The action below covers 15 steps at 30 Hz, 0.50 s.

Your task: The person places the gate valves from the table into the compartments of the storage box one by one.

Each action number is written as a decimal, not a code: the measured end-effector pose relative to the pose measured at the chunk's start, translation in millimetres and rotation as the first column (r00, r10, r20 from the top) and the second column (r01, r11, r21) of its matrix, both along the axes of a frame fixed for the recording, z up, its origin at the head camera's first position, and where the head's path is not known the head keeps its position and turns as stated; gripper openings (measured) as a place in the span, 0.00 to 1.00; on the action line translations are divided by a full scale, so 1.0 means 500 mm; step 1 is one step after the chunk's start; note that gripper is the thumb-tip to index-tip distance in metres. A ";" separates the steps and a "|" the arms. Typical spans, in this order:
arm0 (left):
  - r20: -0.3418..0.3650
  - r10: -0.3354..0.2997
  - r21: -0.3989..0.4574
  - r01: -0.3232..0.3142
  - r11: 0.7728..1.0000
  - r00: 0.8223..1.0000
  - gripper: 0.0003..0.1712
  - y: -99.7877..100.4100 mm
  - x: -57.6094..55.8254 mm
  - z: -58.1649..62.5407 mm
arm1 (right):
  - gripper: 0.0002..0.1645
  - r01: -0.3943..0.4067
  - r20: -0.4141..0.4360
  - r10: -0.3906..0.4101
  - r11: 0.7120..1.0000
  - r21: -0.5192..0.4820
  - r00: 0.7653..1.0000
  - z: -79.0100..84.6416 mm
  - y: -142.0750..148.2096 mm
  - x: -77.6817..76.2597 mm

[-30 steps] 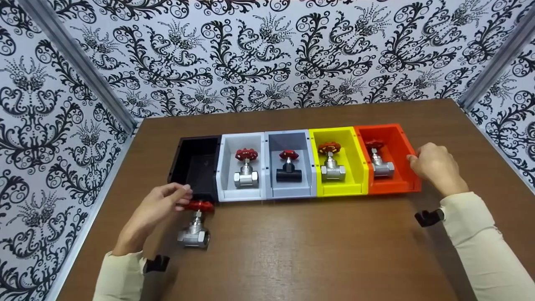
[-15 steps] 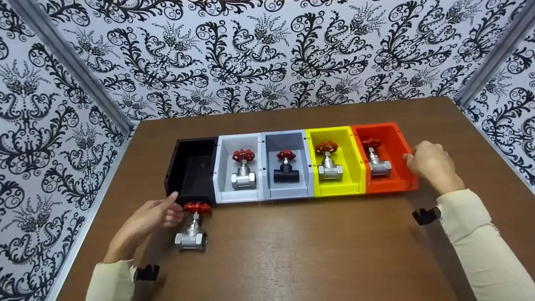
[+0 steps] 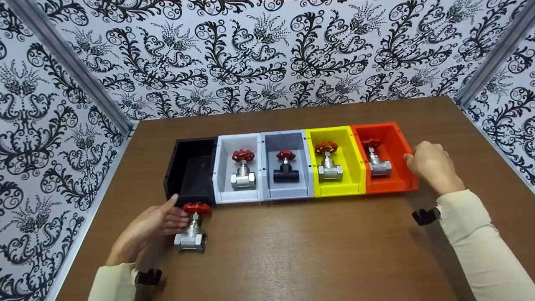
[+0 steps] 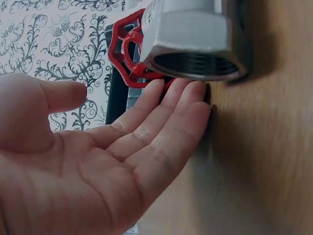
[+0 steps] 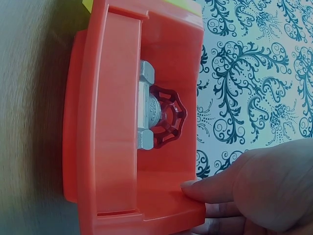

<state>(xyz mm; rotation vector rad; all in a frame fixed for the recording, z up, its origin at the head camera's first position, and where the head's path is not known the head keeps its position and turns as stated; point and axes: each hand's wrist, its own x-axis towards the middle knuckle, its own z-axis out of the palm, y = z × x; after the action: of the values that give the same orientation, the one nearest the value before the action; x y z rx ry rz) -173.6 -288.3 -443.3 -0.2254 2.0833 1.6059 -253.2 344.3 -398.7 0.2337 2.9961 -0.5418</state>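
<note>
A gate valve (image 3: pixel 191 234) with a silver body and a red handwheel stands on the table in front of the black bin (image 3: pixel 168 184). Beside its left side is my left hand (image 3: pixel 152 223), fingers extended and thumb apart. In the left wrist view the fingertips (image 4: pixel 195 93) lie close to the valve's threaded end (image 4: pixel 195 49); whether they touch it I cannot tell. My right hand (image 3: pixel 434 165) grips the right wall of the orange-red bin (image 3: pixel 403 156), thumb over the inside and fingers outside. That bin holds a silver valve (image 5: pixel 149 110) with a red handwheel.
The bins form one joined row. Valves also stand in the white bin (image 3: pixel 239 196), grey bin (image 3: pixel 288 192) and yellow bin (image 3: pixel 339 190). Patterned walls (image 3: pixel 267 54) enclose the back and sides of the brown table (image 3: pixel 284 246).
My left hand has come off the handwheel of the front valve, dropped lower and straightened its fingers beside it. The right hand keeps its grip on the bin wall. The view shifted slightly.
</note>
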 end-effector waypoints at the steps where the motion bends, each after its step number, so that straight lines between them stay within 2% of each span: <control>1: 0.008 0.002 0.006 -0.002 1.000 1.000 0.50 -0.002 0.000 -0.002 | 0.18 0.002 0.000 -0.002 1.000 0.000 1.000 0.000 0.000 0.000; 10: 0.095 -0.018 0.111 0.007 0.994 0.995 0.51 -0.012 0.003 -0.023 | 0.18 0.007 0.013 -0.007 1.000 -0.001 1.000 0.001 -0.006 0.001; 15: 0.091 -0.036 0.149 0.022 0.989 0.995 0.50 -0.013 0.007 -0.027 | 0.18 0.011 0.006 -0.011 1.000 0.006 1.000 0.003 -0.007 0.002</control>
<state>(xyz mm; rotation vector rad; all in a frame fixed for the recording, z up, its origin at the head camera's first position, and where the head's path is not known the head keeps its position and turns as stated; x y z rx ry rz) -170.1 -294.8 -456.7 -0.2137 1.8800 1.6897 -252.3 340.8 -397.4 0.2514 2.9926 -0.5325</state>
